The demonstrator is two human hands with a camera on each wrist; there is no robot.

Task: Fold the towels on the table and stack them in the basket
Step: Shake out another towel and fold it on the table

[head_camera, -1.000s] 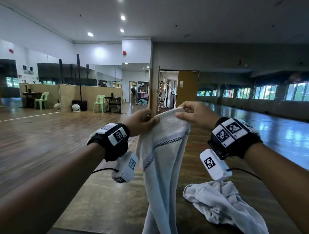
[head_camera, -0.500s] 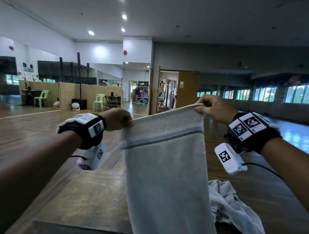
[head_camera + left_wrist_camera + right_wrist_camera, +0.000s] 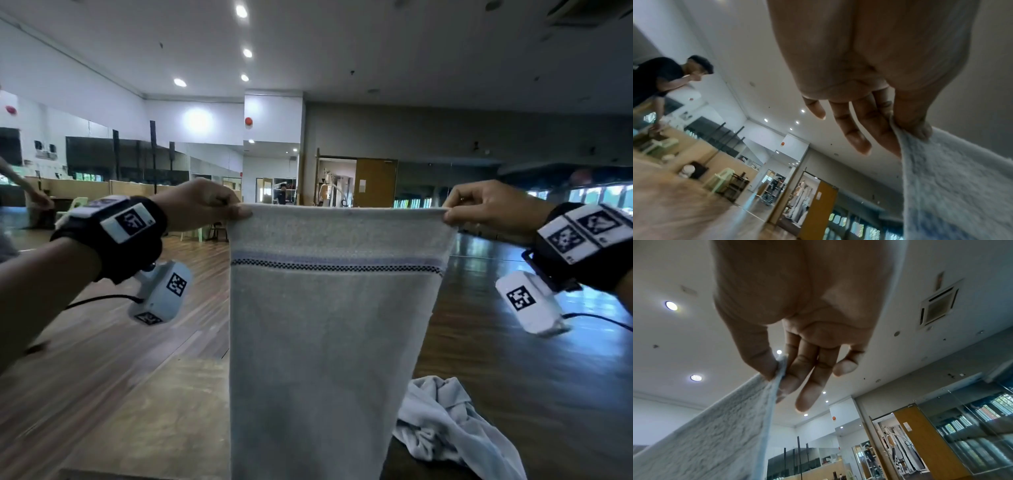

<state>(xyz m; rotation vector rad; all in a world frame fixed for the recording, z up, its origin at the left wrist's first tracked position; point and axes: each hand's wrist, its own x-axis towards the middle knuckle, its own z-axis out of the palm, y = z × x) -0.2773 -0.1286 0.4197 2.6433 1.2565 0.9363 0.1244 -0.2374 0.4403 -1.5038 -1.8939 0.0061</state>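
Observation:
A pale grey towel (image 3: 325, 342) with a dark checked stripe near its top hangs stretched flat in front of me, above the table. My left hand (image 3: 236, 212) pinches its top left corner between thumb and forefinger (image 3: 906, 129). My right hand (image 3: 452, 214) pinches the top right corner (image 3: 780, 369). The other fingers of both hands stick out loosely. A second towel (image 3: 452, 425), whitish and crumpled, lies on the table to the lower right, partly behind the hanging one. No basket is in view.
The wooden table (image 3: 154, 428) shows bare at the lower left. Beyond it stretches a wooden hall floor with green chairs (image 3: 721, 178) and mirrors at the far wall. Another person (image 3: 663, 76) stands off to the left.
My hands have moved apart and risen, pulling the bunched towel out flat and taut along its top edge. The view has tilted upward.

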